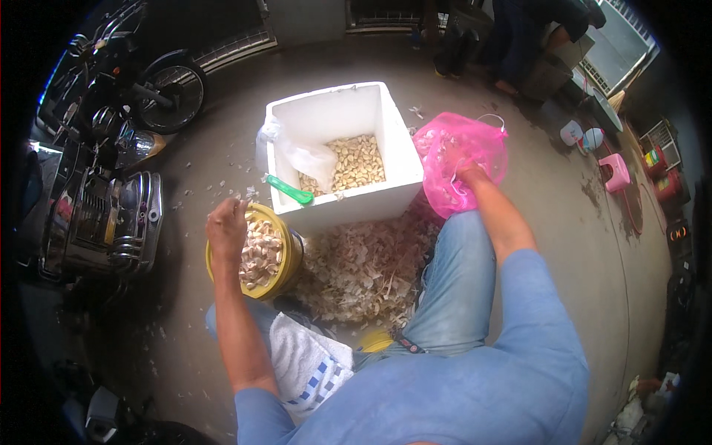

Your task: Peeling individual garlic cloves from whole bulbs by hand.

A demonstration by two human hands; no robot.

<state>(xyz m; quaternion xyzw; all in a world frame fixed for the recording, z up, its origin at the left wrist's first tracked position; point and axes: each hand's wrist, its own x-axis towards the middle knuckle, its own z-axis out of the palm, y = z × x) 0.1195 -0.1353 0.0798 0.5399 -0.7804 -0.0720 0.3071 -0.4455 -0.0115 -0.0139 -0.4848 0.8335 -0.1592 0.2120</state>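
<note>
My left hand (227,222) is above the left rim of a yellow bucket (285,285) that holds unpeeled garlic cloves (261,256). Its fingers are drawn together; whatever they may pinch is too small to make out. My right hand (469,172) reaches into a pink mesh bag (454,196) with pale bulbs, probably garlic, inside; netting hides its fingers. Between the two stands a white foam box (348,211) containing peeled cloves (359,162). A clear plastic bag (315,159) hangs over its left wall, and a green-handled knife (291,190) rests on the near left rim.
Garlic skins (363,271) are heaped on the floor between my legs. A towel (300,363) lies across my left thigh. A motorbike (141,96) stands at the far left, a pink stool (614,172) at the right. Another person (519,37) bends over at the back right.
</note>
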